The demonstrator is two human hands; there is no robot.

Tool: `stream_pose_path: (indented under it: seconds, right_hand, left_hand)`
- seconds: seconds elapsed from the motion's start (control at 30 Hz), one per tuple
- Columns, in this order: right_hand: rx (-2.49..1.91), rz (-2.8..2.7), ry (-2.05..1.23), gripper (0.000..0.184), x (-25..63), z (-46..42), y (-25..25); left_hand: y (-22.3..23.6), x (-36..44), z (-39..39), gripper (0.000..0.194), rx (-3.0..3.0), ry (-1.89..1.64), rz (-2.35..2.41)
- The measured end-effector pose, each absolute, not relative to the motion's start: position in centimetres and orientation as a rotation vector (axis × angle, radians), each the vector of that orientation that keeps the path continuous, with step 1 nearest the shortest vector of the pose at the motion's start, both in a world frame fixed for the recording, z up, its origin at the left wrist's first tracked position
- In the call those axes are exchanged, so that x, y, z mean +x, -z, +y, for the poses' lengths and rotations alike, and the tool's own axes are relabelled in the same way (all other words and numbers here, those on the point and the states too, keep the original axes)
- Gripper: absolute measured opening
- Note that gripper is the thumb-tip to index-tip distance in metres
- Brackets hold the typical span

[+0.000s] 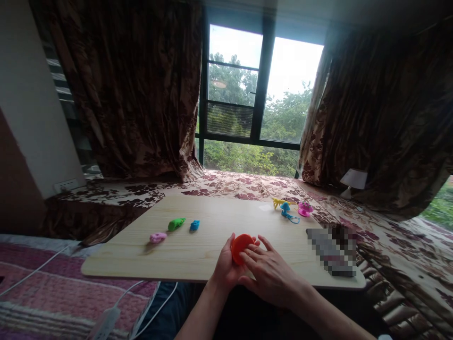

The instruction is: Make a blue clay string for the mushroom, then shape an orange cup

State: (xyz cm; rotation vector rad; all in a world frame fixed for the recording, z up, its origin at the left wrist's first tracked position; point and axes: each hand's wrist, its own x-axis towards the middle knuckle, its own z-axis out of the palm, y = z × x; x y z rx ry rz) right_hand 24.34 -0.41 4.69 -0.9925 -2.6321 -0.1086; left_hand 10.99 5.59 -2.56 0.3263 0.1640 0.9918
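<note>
Near the table's front edge, my left hand [228, 262] cradles a flattened round piece of orange modelling clay [241, 247], with the thumb up along its left side. From the right, my right hand [267, 269] lays its fingers over the clay's near and right part, the fingers partly spread. What lies under those fingertips is hidden. Off to the left on the table are a green lump of clay [176, 224], a small blue lump [194, 225] and a pink lump [157, 237].
Pale wooden table [198, 255]. At its far right stand a blue mushroom shape [285, 208], a pink mushroom shape [305, 208] and a yellow piece [279, 202]. A blurred-out dark object [331, 252] lies on the right edge. A white lamp [354, 180] is beyond. A power strip [106, 323] sits lower left.
</note>
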Motion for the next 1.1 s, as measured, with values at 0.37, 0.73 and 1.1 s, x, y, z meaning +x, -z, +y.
stream_pose_path:
  seconds: [0.37,0.73,1.1]
  right_hand:
    - [-1.032,-2.620,0.100,0.038,24.1,0.0,-3.3]
    - [-0.982,-2.650,-0.072,0.026,25.2,0.3,-6.0]
    - [-1.123,-2.584,0.004,0.053,23.5,0.2,-2.2]
  left_hand:
    - [2.7,11.1,6.0,0.031,0.280,-1.042,0.175]
    - [2.2,11.3,5.5,0.030,0.349,-1.029,0.138]
    - [2.6,11.0,5.5,0.032,0.308,-1.010,0.153]
